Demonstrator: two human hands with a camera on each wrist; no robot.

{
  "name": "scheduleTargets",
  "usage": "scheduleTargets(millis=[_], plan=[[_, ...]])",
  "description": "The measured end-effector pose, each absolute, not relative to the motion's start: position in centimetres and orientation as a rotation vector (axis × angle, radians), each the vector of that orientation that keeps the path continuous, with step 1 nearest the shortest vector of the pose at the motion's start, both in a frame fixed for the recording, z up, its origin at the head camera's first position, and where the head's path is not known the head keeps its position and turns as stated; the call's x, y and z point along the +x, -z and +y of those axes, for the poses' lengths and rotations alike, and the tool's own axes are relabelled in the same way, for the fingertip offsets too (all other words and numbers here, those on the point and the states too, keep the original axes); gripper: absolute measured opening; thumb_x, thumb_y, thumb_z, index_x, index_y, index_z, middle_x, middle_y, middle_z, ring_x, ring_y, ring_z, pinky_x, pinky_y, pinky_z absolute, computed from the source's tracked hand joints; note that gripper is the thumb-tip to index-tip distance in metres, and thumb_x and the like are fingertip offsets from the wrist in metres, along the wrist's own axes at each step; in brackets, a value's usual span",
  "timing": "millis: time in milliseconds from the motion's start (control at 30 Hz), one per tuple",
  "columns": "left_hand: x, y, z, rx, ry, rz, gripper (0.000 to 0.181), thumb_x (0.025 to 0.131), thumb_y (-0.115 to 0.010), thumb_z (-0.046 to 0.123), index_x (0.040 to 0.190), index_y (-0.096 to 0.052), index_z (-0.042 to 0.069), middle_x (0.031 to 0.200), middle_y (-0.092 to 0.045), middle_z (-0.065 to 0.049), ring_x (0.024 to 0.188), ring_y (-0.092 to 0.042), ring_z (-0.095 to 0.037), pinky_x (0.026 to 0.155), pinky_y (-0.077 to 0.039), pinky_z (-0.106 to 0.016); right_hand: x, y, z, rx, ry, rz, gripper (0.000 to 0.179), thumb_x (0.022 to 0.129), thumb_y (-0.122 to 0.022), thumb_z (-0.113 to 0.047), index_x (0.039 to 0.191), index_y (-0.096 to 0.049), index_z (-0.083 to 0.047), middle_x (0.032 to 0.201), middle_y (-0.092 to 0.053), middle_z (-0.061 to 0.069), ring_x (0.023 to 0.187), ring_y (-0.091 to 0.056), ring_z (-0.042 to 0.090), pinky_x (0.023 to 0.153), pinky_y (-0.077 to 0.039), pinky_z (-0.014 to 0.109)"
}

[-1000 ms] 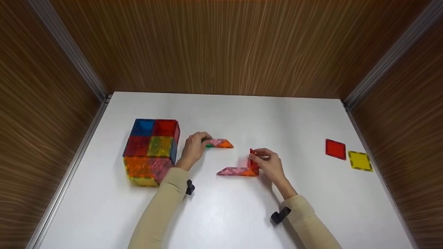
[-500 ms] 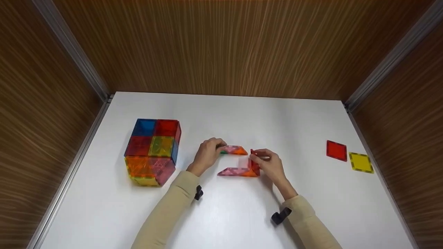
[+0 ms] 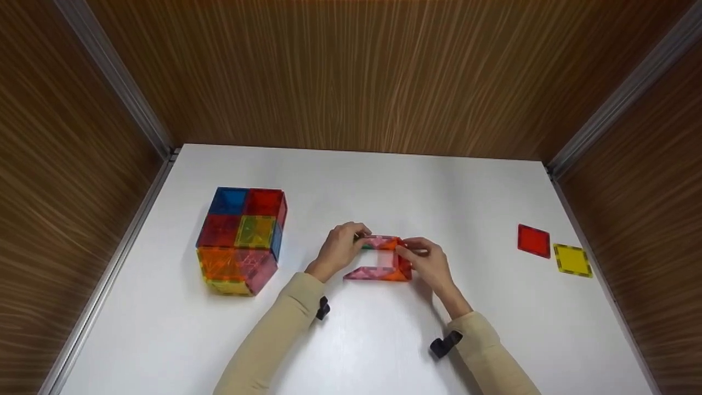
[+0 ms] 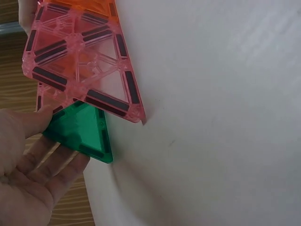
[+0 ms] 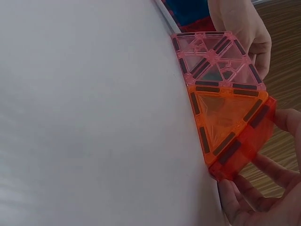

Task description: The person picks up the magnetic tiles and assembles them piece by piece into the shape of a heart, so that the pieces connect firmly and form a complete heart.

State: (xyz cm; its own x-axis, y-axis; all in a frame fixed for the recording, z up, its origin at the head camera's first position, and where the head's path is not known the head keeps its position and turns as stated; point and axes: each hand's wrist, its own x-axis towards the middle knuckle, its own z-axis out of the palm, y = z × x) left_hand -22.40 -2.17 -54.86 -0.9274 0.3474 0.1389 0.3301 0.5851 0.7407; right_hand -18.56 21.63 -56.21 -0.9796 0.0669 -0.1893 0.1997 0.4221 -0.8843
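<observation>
My left hand pinches the green triangle magnetic tile between thumb and fingers. That triangle ends the far strip, which runs on through a pink tile to an orange triangle. My right hand holds a red tile that leans up from the slanted right side. In front stands the near strip, a pink tile joined to an orange triangle, whose sloping edge meets the red tile. The far strip's right end comes right up to the red tile's far edge, beside my right fingertips.
A block built of coloured magnetic tiles stands on the left of the white table. Flat on the right lie a red square tile and a yellow square tile. Wood-grain panels enclose the back and sides.
My left hand has moved right with the far strip, from beside the tile block up to the red tile. My right hand has stayed in place, holding the red tile.
</observation>
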Motion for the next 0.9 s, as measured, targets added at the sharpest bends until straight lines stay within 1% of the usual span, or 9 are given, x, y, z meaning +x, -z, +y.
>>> scheduleTargets(millis=[133, 267, 433, 533, 667, 733, 800, 900], plan=[[-22.4, 55.5, -3.0, 0.595, -1.375, 2.768, 0.013, 0.099, -0.075, 0.015, 0.109, -0.076, 0.008, 0.105, -0.078, -0.010, 0.098, -0.074, -0.024, 0.089, -0.062, -0.039, -18.5, 56.2, 21.7, 0.231, 1.627, 2.524, 0.048, 0.093, -0.080, -0.045, 0.129, -0.072, -0.013, 0.129, -0.070, 0.016, 0.104, -0.070, 0.026, 0.087, -0.063, 0.031], [-22.4, 56.0, -3.6, 0.541, -1.459, 2.723, 0.011, 0.099, -0.074, 0.016, 0.107, -0.076, 0.008, 0.103, -0.079, -0.009, 0.094, -0.075, -0.022, 0.086, -0.062, -0.035, -18.6, 56.2, 21.8, 0.240, 1.632, 2.519, 0.048, 0.094, -0.079, -0.044, 0.130, -0.072, -0.013, 0.129, -0.070, 0.016, 0.103, -0.070, 0.026, 0.086, -0.063, 0.030], [-22.5, 56.3, -3.8, 0.495, -1.524, 2.682, 0.012, 0.099, -0.075, 0.016, 0.106, -0.076, 0.007, 0.104, -0.079, -0.011, 0.096, -0.076, -0.025, 0.088, -0.063, -0.037, -18.5, 56.2, 22.0, 0.211, 1.603, 2.541, 0.050, 0.094, -0.078, -0.046, 0.130, -0.071, -0.012, 0.130, -0.070, 0.018, 0.106, -0.071, 0.027, 0.085, -0.063, 0.030], [-22.5, 56.4, -3.8, 0.494, -1.545, 2.666, 0.011, 0.099, -0.075, 0.014, 0.105, -0.075, 0.006, 0.104, -0.079, -0.012, 0.096, -0.076, -0.026, 0.089, -0.063, -0.038, -18.5, 56.1, 22.9, 0.162, 1.573, 2.567, 0.052, 0.095, -0.078, -0.047, 0.132, -0.071, -0.011, 0.132, -0.070, 0.018, 0.108, -0.071, 0.029, 0.084, -0.062, 0.029], [-22.5, 56.4, -3.8, 0.504, -1.543, 2.662, 0.010, 0.099, -0.074, 0.014, 0.104, -0.075, 0.006, 0.104, -0.079, -0.011, 0.096, -0.076, -0.025, 0.089, -0.063, -0.038, -18.6, 55.7, 25.9, 0.115, 1.492, 2.658, 0.053, 0.096, -0.076, -0.045, 0.136, -0.068, -0.010, 0.137, -0.068, 0.019, 0.114, -0.069, 0.033, 0.085, -0.057, 0.026], [-22.6, 56.5, -3.8, 0.506, -1.539, 2.666, 0.009, 0.099, -0.074, 0.014, 0.104, -0.075, 0.006, 0.104, -0.079, -0.011, 0.096, -0.076, -0.025, 0.088, -0.063, -0.037, -18.6, 55.2, 28.0, 0.117, 1.453, 2.707, 0.056, 0.097, -0.075, -0.045, 0.139, -0.066, -0.009, 0.140, -0.067, 0.020, 0.117, -0.068, 0.035, 0.086, -0.054, 0.027], [-22.6, 56.5, -3.9, 0.505, -1.536, 2.669, 0.009, 0.099, -0.074, 0.014, 0.104, -0.075, 0.006, 0.104, -0.079, -0.011, 0.096, -0.076, -0.025, 0.088, -0.063, -0.037, -18.6, 54.7, 30.3, 0.138, 1.409, 2.753, 0.060, 0.098, -0.073, -0.048, 0.143, -0.063, -0.008, 0.144, -0.064, 0.021, 0.121, -0.066, 0.037, 0.089, -0.054, 0.030], [-22.6, 56.5, -3.9, 0.507, -1.540, 2.669, 0.009, 0.099, -0.074, 0.013, 0.104, -0.075, 0.006, 0.104, -0.079, -0.011, 0.096, -0.076, -0.025, 0.088, -0.063, -0.037, -18.4, 53.8, 33.9, 0.165, 1.321, 2.823, 0.068, 0.099, -0.069, -0.053, 0.148, -0.057, -0.008, 0.150, -0.057, 0.023, 0.127, -0.061, 0.041, 0.095, -0.054, 0.038]])
